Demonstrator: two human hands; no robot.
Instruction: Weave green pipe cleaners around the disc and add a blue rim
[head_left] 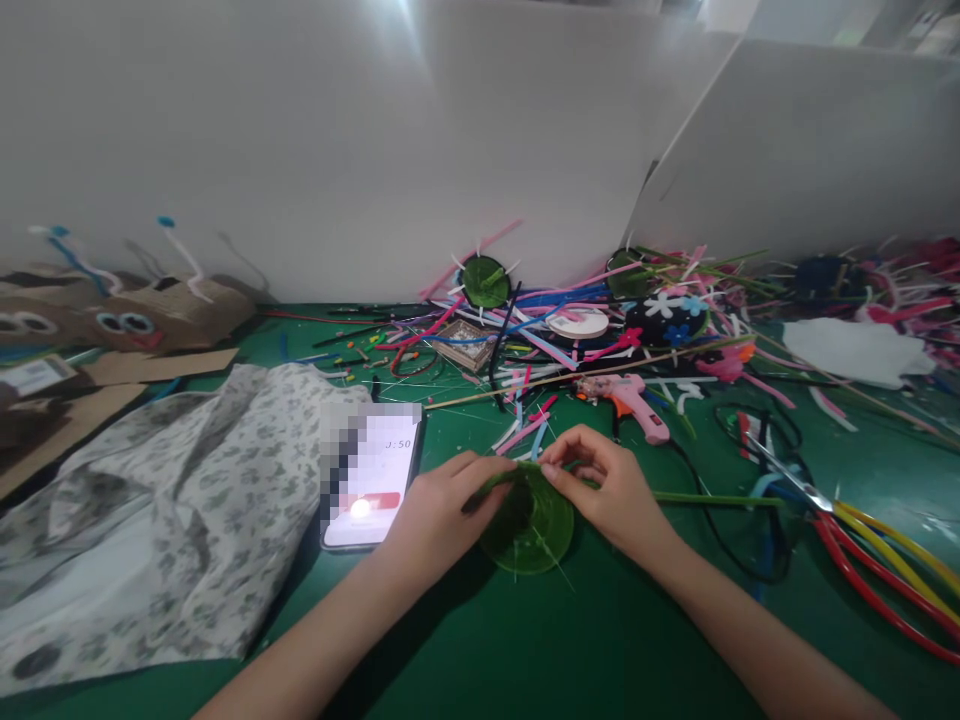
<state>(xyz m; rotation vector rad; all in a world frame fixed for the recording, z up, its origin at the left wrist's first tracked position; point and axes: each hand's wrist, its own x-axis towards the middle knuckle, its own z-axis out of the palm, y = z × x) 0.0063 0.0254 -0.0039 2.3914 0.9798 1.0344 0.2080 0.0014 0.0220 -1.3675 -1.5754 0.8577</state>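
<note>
Both my hands meet at the middle of the green table. My left hand has its fingers closed on the edge of a translucent green disc that lies on the table. A green pipe cleaner runs from the disc's top out to the right. My right hand pinches that pipe cleaner at the top of the disc. The part of the disc under my fingers is hidden.
A lit phone lies left of my left hand, beside a floral cloth. A pink glue gun, scissors, a tape roll and a heap of pipe cleaners lie behind. Cardboard faces stand at the left. Coloured tubes lie at the right.
</note>
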